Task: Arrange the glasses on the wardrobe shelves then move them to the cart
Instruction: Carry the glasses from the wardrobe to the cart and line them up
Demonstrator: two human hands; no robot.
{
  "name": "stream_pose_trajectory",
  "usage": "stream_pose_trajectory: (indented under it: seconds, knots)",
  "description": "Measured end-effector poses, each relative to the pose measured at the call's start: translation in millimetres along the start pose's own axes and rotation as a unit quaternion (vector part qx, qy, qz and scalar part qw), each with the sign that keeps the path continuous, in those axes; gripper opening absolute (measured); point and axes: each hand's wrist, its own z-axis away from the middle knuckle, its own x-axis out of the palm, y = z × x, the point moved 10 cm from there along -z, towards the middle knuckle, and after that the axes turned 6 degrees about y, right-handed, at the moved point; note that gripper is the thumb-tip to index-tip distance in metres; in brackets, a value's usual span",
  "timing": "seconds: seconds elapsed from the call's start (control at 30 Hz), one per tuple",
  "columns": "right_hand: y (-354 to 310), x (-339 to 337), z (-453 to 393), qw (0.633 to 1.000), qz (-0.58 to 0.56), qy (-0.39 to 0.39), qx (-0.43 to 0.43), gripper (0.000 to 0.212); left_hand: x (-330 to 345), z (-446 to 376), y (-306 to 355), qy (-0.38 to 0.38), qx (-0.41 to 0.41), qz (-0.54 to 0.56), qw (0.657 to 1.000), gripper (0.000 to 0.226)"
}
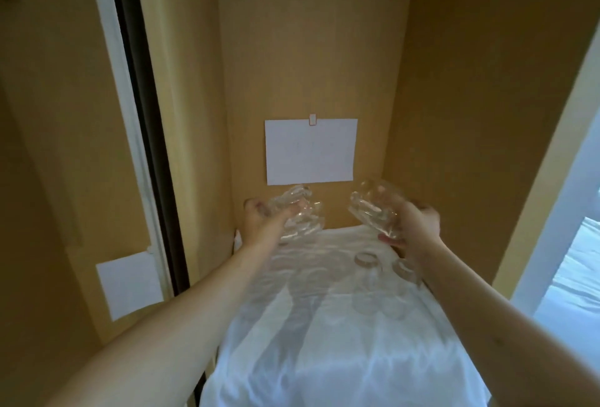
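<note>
Inside a tan wardrobe, a shelf covered with a white cloth (324,358) fills the lower middle. My left hand (259,223) grips clear glasses (300,212), tilted and blurred, above the back left of the shelf; their number is unclear. My right hand (412,221) grips another clear glass (373,208), tilted, above the back right. Two more clear glasses (368,280) (404,276) stand upright on the cloth, just below and in front of my right hand.
A white paper sheet (311,151) is clipped to the wardrobe's back wall just above the hands. A smaller white sheet (130,283) hangs on the left side panel. A dark door edge (146,114) runs down the left. A bright white frame (558,179) borders the right.
</note>
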Motion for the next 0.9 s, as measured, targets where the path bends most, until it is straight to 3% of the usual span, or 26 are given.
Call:
stream_pose_trajectory:
  seconds: [0.07, 0.13, 0.23, 0.37, 0.53, 0.63, 0.77, 0.83, 0.9]
  knots:
    - [11, 4, 11, 0.992, -0.081, -0.061, 0.079, 0.068, 14, 17, -11, -0.067, -0.096, 0.098, 0.988, 0.08]
    - [13, 11, 26, 0.975, -0.138, -0.135, 0.11, 0.065, 33, 39, -14, -0.15, -0.17, 0.172, 0.959, 0.06]
    - [18, 0, 43, 0.963, -0.19, -0.147, 0.121, 0.059, 43, 58, -16, -0.184, -0.225, 0.23, 0.929, 0.047]
    - [25, -23, 63, 0.953, -0.241, -0.143, 0.115, 0.049, 54, 81, -22, -0.2, -0.258, 0.259, 0.909, 0.055]
    - [27, -49, 87, 0.927, -0.313, -0.18, 0.102, 0.058, 74, 114, -28, -0.236, -0.283, 0.318, 0.873, 0.057]
    - [35, -67, 92, 0.903, -0.381, -0.156, 0.125, 0.064, 89, 133, -26, -0.264, -0.289, 0.319, 0.863, 0.055]
    - [16, -94, 105, 0.912, -0.36, -0.184, 0.07, 0.042, 112, 154, -25, -0.305, -0.287, 0.281, 0.864, 0.057]
    - [6, -111, 113, 0.924, -0.32, -0.207, 0.04, 0.052, 128, 167, -27, -0.327, -0.282, 0.254, 0.866, 0.057]
    - [3, -136, 114, 0.94, -0.277, -0.2, 0.025, 0.075, 149, 185, -28, -0.345, -0.28, 0.235, 0.864, 0.05]
